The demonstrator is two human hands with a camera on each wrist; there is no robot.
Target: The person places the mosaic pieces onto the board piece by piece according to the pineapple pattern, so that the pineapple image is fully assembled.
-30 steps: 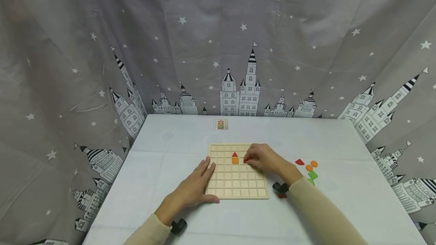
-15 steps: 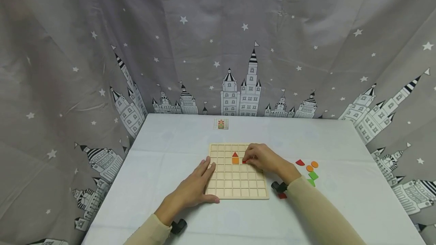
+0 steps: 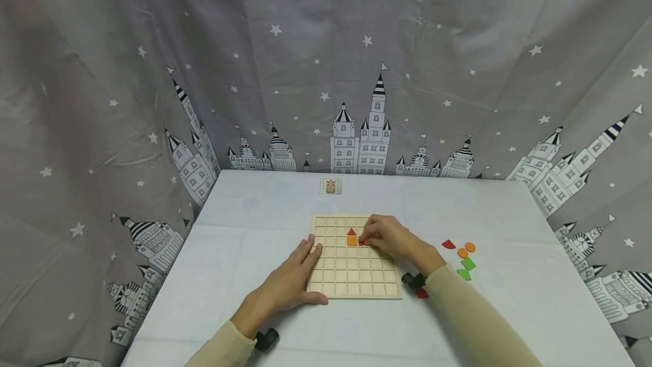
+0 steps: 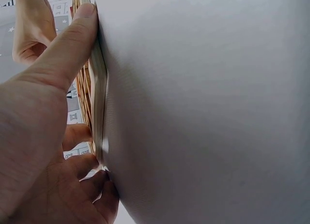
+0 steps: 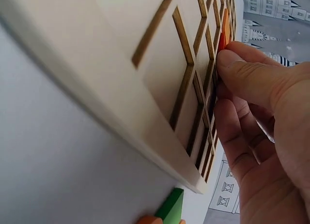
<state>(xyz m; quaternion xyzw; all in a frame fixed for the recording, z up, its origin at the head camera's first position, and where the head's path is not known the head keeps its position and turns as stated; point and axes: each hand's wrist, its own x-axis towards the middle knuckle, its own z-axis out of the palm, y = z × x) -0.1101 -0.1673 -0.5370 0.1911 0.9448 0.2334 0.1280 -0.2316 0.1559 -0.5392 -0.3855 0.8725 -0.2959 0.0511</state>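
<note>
right hand (image 3: pixel 388 237) pinches small red piece (image 3: pixel 361 241) beside orange square (image 3: pixel 352 240) | left hand (image 3: pixel 285 285) fingers straight, steadying wooden grid board (image 3: pixel 351 276) edge | table (image 3: pixel 244 231)

Your grid board (image 3: pixel 354 276) lies at the table's (image 3: pixel 254 214) centre. Your left hand (image 3: pixel 287 285) rests against its left edge; your right hand (image 3: pixel 389 237) sits on its far right part, beside two pieces (image 3: pixel 351 237) in the cells. Loose pieces (image 3: pixel 464 255) lie right of the board. A small card (image 3: pixel 330 186) lies at the table's far edge.
</note>
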